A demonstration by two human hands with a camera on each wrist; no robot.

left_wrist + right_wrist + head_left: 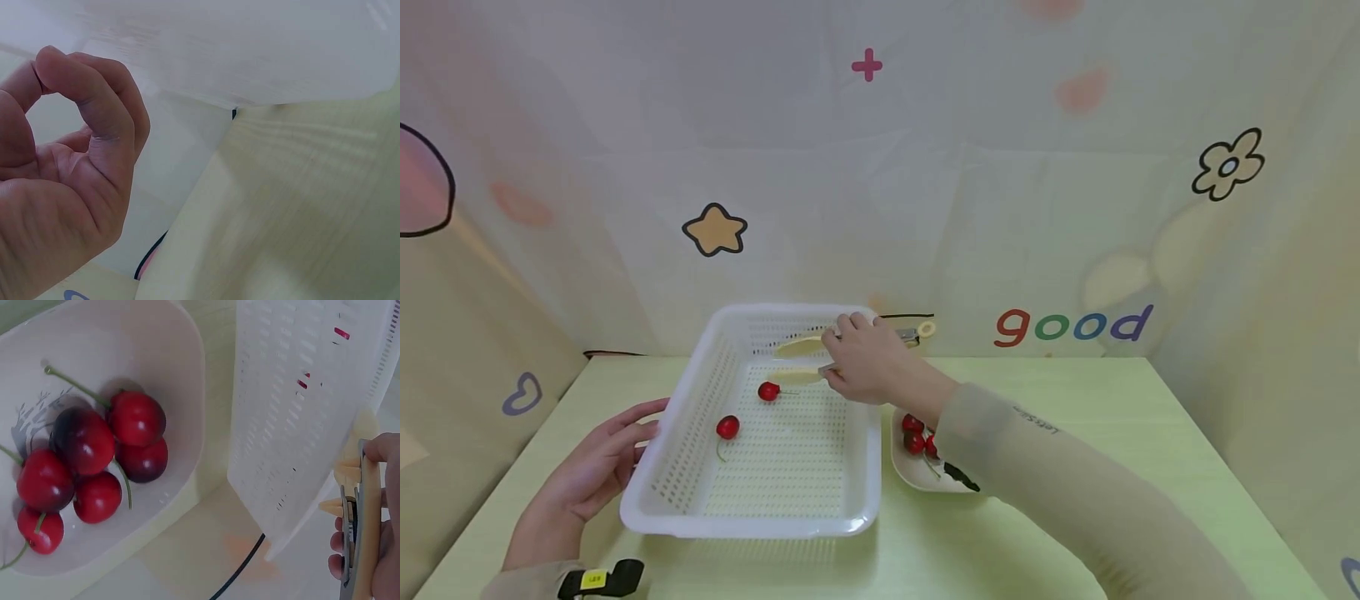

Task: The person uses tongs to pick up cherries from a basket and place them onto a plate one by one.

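Note:
My right hand (867,357) reaches over the far right rim of a white perforated basket (760,527) and grips a pair of tongs (801,346). Pale yellow tips on the tongs point left, spread apart with nothing between them. Close below the lower tip lies a red cherry (768,391) with its stem, inside the basket. Another cherry (727,427) lies nearer, to the left. At the basket's left side is my left hand (601,462), its loosely bent fingers (112,119) at the outer wall; exact contact is unclear.
A pale dish (917,479) with several dark red cherries (84,440) stands right of the basket, partly hidden by my right sleeve (1037,467). The light green table (1060,392) meets a printed cloth backdrop (925,208) behind.

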